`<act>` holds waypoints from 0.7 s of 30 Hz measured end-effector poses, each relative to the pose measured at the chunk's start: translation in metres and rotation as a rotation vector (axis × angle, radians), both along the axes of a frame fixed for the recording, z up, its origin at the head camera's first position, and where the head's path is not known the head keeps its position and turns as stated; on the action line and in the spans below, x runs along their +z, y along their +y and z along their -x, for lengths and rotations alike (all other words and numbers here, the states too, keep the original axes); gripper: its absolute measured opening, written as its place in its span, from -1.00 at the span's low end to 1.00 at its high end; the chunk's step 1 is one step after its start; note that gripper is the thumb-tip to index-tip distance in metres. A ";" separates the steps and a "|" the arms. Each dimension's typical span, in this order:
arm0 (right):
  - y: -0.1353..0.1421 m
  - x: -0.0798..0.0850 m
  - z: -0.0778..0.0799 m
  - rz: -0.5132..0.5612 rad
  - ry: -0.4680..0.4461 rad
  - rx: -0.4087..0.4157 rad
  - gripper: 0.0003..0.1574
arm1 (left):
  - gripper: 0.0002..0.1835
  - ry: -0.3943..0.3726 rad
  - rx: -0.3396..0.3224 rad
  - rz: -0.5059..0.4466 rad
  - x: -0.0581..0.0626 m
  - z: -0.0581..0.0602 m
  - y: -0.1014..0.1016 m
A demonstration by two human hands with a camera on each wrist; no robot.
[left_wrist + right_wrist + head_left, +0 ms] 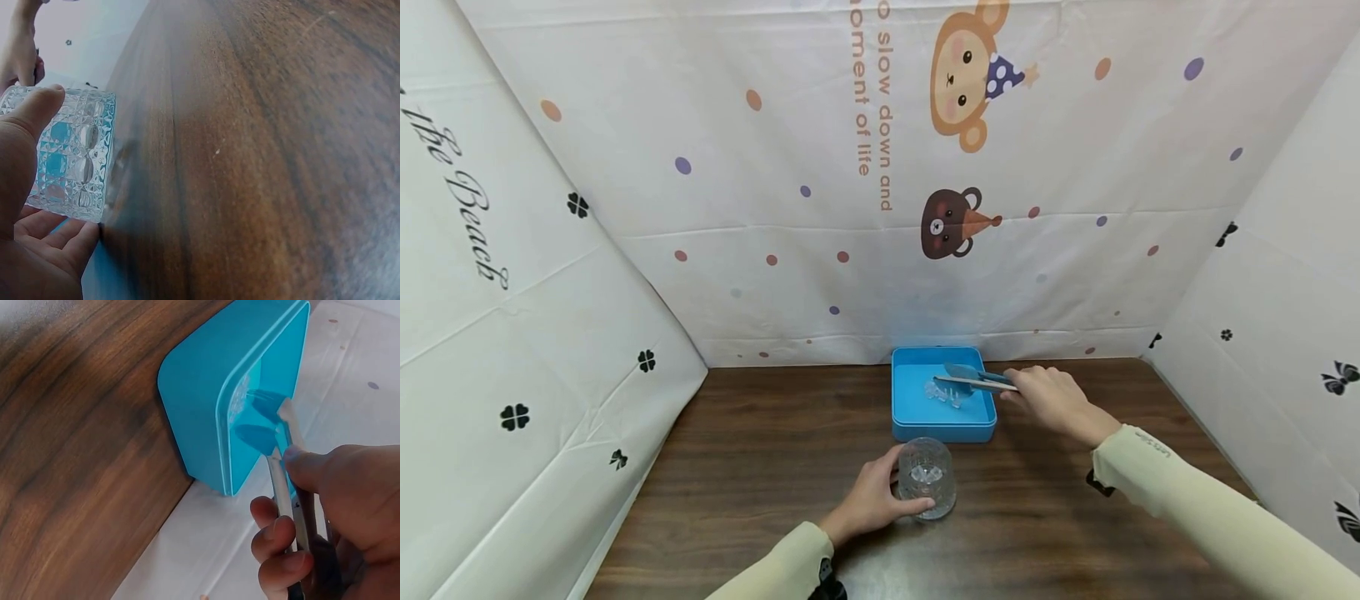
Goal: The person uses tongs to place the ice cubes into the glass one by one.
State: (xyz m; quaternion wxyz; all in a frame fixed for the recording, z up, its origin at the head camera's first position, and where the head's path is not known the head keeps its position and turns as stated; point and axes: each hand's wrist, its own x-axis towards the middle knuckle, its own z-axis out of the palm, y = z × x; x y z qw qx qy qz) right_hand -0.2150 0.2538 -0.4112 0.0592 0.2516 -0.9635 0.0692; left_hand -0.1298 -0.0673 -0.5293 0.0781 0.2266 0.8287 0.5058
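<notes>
The right hand (1051,396) was clamped on a pair of slim silver metal tongs with translucent blue scoop-shaped tips (988,385), its thumb on one side and its fingers curled round the other; the two tips stood apart, and whether anything lay between them could not be told. Just left of that hand, under the tips, lay small clear ice-like pieces (942,392) in a square, open-topped bright-blue box (944,433). Nearer the body, the left hand (874,497) was clamped round a clear, faceted glass tumbler (927,479), with a clear piece inside, on the dark brown wood-grain table (805,417). The likeliest trouble seemed a piece skidding out sideways, caused by tips meeting off-centre on what looked like a slick surface; a low sweep back toward the left hand could also have caught the box's near wall and dragged it. A loosened left grip might have let the tumbler slide or tip if knocked. The right arm reached forward and inward, back of the hand upward, while the left forearm came in low, thumb across the tumbler's near side, fingers round the far side.
</notes>
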 end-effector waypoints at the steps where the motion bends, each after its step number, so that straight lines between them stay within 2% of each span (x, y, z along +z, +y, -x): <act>1: 0.000 0.000 0.000 -0.006 -0.005 -0.006 -0.73 | -0.09 0.000 -0.001 -0.001 0.000 0.000 0.000; 11: -0.002 -0.006 -0.002 -0.016 -0.067 -0.035 -0.81 | -0.09 -0.010 -0.002 0.000 0.000 0.000 0.000; 21: -0.004 -0.011 -0.005 0.001 -0.077 -0.050 -0.82 | -0.08 -0.006 0.000 -0.001 0.000 -0.001 0.000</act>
